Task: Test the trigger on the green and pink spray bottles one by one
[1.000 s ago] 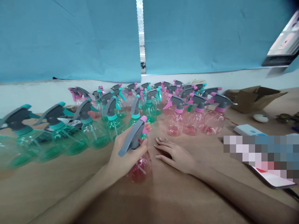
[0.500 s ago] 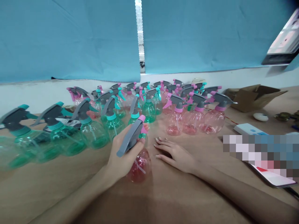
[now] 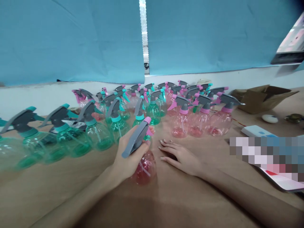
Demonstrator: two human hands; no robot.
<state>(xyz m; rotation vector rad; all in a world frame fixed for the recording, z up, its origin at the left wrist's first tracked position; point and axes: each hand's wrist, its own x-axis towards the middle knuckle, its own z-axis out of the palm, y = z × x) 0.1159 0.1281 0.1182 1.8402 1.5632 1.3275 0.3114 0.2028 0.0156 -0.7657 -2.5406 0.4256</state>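
Note:
My left hand (image 3: 129, 155) is wrapped round the neck of a pink spray bottle (image 3: 145, 171) with a grey head and pink nozzle. The bottle stands on the table in front of me, some pink liquid and a dip tube showing through its wall. My right hand (image 3: 182, 158) lies on the tabletop to the right of it, fingers stretched out, holding nothing. Beyond the left hand a row of green spray bottles (image 3: 98, 136) runs to the left. Several pink spray bottles (image 3: 180, 126) stand past the right hand.
More mixed pink and green bottles crowd the back along the wall. At the right are an open cardboard box (image 3: 257, 99), a white computer mouse (image 3: 270, 118), a white-and-blue box (image 3: 255, 130) and a partly blurred-out flat device (image 3: 282, 180). Blue cloth (image 3: 71, 41) hangs behind.
The whole view has shifted slightly, so everything appears a little further right. Both hands keep their pose, the left one still round the pink spray bottle.

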